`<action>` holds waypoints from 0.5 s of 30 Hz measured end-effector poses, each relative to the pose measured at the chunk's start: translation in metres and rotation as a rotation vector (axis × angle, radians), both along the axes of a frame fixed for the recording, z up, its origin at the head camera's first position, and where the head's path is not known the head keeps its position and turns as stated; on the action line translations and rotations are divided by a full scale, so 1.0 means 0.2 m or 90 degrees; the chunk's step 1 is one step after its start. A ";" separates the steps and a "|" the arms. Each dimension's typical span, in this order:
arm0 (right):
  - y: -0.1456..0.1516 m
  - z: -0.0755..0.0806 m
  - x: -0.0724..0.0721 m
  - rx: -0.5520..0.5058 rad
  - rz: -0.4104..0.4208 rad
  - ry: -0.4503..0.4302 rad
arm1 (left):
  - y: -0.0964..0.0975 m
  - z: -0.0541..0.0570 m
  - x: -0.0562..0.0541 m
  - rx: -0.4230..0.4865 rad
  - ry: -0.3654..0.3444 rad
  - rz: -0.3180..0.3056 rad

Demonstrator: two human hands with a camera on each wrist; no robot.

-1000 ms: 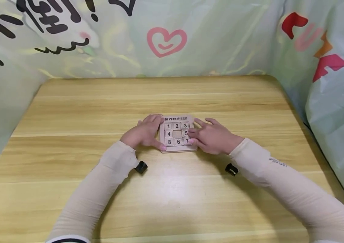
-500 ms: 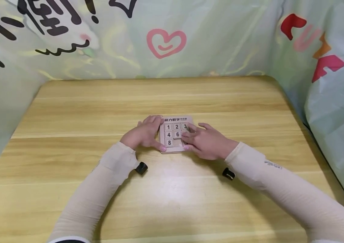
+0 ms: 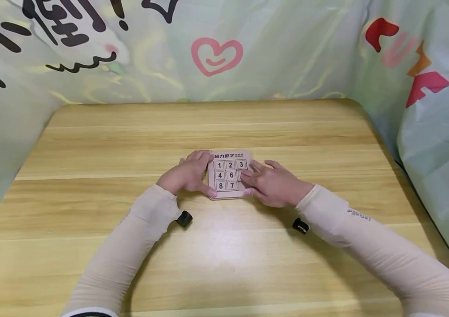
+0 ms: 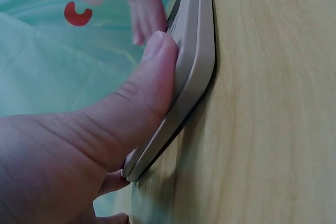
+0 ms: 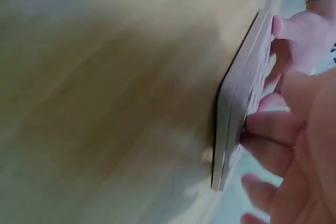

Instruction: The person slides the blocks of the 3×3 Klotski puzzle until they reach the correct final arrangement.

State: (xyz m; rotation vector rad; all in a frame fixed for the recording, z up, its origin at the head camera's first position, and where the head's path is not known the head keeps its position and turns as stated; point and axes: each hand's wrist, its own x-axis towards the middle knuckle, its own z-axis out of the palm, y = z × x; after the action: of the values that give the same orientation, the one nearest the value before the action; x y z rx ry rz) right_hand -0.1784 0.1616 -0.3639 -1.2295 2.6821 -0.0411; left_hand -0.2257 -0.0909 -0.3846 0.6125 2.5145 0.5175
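Observation:
A pinkish number slide puzzle (image 3: 228, 196) lies flat on the table in the head view, its tiles reading 1 2 3, then 4 6, then 8 7. Along its left edge, my left hand (image 3: 190, 174) holds the board, thumb at the near corner and fingers at the far one. In the left wrist view the thumb (image 4: 157, 72) presses on the board's rim. My right hand (image 3: 277, 182) reaches in from the right, and its fingertips touch the tile right of the 6, covering its number. Below that tile, an open slot shows at the near right.
The puzzle sits mid-way on a wooden table (image 3: 224, 264). A printed cloth (image 3: 287, 48) hangs behind the table and along its right side. A black wrist camera (image 3: 184, 219) sits under the left wrist, another (image 3: 301, 225) under the right.
The 6 tile slid up into the centre, then the 7 slid left into the bottom middle. My right hand moved left, then slightly back right. My left hand stayed put.

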 end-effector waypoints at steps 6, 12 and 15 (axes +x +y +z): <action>-0.02 0.03 -0.01 -0.016 0.027 -0.016 | 0.00 0.00 0.00 0.002 0.003 -0.003; -0.04 0.00 -0.05 0.000 0.010 -0.021 | -0.01 0.00 0.00 -0.004 -0.003 0.003; -0.01 0.02 -0.05 0.007 -0.013 0.004 | -0.01 0.00 0.00 -0.002 -0.003 0.003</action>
State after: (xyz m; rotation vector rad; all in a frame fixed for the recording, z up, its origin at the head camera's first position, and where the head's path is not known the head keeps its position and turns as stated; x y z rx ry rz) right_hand -0.1892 0.1596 -0.3609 -1.2022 2.6969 -0.0254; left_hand -0.2262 -0.0928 -0.3849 0.6035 2.5123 0.5152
